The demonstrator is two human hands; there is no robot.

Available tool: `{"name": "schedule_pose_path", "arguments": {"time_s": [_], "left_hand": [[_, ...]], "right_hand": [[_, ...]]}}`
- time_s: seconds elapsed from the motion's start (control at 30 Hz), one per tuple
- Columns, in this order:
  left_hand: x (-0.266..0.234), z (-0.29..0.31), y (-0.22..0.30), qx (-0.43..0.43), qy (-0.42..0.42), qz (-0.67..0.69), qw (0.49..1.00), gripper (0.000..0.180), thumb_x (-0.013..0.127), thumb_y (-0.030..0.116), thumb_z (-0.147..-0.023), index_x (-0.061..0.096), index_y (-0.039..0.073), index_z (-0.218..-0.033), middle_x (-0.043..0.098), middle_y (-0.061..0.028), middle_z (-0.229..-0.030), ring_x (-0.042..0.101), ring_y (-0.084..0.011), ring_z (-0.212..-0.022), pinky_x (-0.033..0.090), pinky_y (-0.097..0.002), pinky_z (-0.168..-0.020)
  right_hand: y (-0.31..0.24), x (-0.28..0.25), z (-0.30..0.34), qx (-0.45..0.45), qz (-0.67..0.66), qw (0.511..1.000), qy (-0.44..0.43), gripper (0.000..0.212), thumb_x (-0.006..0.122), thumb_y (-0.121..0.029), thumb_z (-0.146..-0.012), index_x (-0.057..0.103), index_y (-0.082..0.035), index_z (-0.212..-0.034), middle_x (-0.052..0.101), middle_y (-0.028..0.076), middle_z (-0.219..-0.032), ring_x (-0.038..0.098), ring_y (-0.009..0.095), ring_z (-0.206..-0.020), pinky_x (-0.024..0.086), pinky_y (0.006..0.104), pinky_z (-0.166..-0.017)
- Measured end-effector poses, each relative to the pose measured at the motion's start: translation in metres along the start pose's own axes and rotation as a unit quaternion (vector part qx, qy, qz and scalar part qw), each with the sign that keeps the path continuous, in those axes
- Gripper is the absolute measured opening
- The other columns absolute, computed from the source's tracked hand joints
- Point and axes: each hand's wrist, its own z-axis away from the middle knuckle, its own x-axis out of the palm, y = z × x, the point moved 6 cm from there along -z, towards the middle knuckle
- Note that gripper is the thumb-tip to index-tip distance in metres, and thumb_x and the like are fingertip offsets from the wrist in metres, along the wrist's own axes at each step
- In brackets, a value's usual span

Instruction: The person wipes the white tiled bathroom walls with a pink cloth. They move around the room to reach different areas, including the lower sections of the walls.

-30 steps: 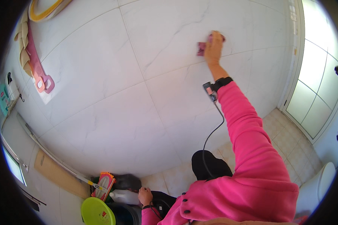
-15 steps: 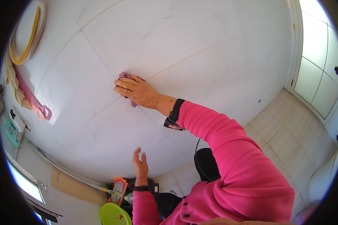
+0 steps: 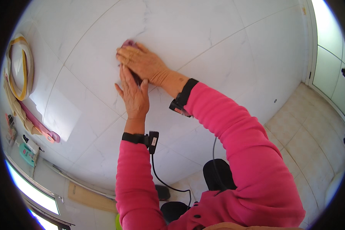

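Cloth (image 3: 129,43) partly hidden, door (image 3: 330,71) cut off

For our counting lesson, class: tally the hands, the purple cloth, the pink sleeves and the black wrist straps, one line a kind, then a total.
Left hand and right hand: 2
Purple cloth: 1
Left pink sleeve and right pink sleeve: 2
Left black strap and right black strap: 2
Total: 7

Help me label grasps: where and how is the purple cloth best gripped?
Probably pinch the purple cloth by its bunched upper edge, coming from the picture's top: that part protrudes past the right hand, which covers much else; the left hand crowds its lower side.
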Motion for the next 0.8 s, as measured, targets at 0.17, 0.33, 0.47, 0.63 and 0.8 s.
{"name": "schedule_pose_path", "arguments": {"time_s": [0.17,0.33,0.47,0.63,0.8], "left_hand": [[0.036,-0.050,0.040,0.068,-0.012,-0.082,0.994,0.070,0.053,0.035,-0.094,0.021,0.007,-0.150,0.026,-0.0100,-0.156,0.018,-0.0276,-0.146,0.003,-0.0589,-0.114],[0.077,-0.050,0.086,0.185,-0.083,-0.044,0.978,0.071,0.052,0.037,-0.095,0.020,0.009,-0.152,0.027,-0.0076,-0.156,0.018,-0.0281,-0.146,0.005,-0.0601,-0.113],[0.047,-0.026,0.042,0.165,-0.007,-0.103,0.981,0.073,0.057,0.033,-0.093,0.021,0.011,-0.152,0.023,-0.0075,-0.158,0.017,-0.0276,-0.146,0.008,-0.0594,-0.114],[-0.052,-0.024,-0.091,0.039,0.136,-0.240,0.960,0.072,0.054,0.037,-0.094,0.020,0.011,-0.152,0.018,-0.0074,-0.159,0.015,-0.0256,-0.147,0.007,-0.0547,-0.115],[-0.076,-0.004,-0.150,-0.023,0.143,-0.261,0.954,0.066,0.045,0.038,-0.098,0.019,0.012,-0.153,0.018,-0.0055,-0.159,0.014,-0.0253,-0.147,0.006,-0.0529,-0.115]], "right_hand": [[0.065,-0.030,0.008,0.100,0.062,0.992,0.045,0.042,0.052,-0.022,-0.089,0.050,-0.008,-0.128,0.048,0.007,-0.139,0.041,0.023,-0.132,0.027,0.0428,-0.112],[0.142,-0.081,0.067,0.202,0.096,0.970,0.100,0.053,0.058,-0.012,-0.083,0.047,-0.006,-0.135,0.045,0.014,-0.142,0.039,0.031,-0.133,0.029,0.0425,-0.110],[0.206,-0.136,0.142,0.290,0.157,0.937,0.120,0.058,0.057,-0.010,-0.085,0.041,-0.005,-0.140,0.040,0.016,-0.145,0.037,0.033,-0.134,0.028,0.0414,-0.111],[0.244,-0.160,0.172,0.418,0.221,0.869,0.148,0.048,0.054,-0.012,-0.092,0.041,-0.004,-0.137,0.045,0.019,-0.137,0.044,0.036,-0.125,0.039,0.0411,-0.102],[0.169,-0.087,0.107,0.376,-0.017,0.912,0.164,0.046,0.052,-0.012,-0.092,0.043,-0.003,-0.136,0.051,0.018,-0.126,0.051,0.033,-0.115,0.042,0.0444,-0.097]]}}
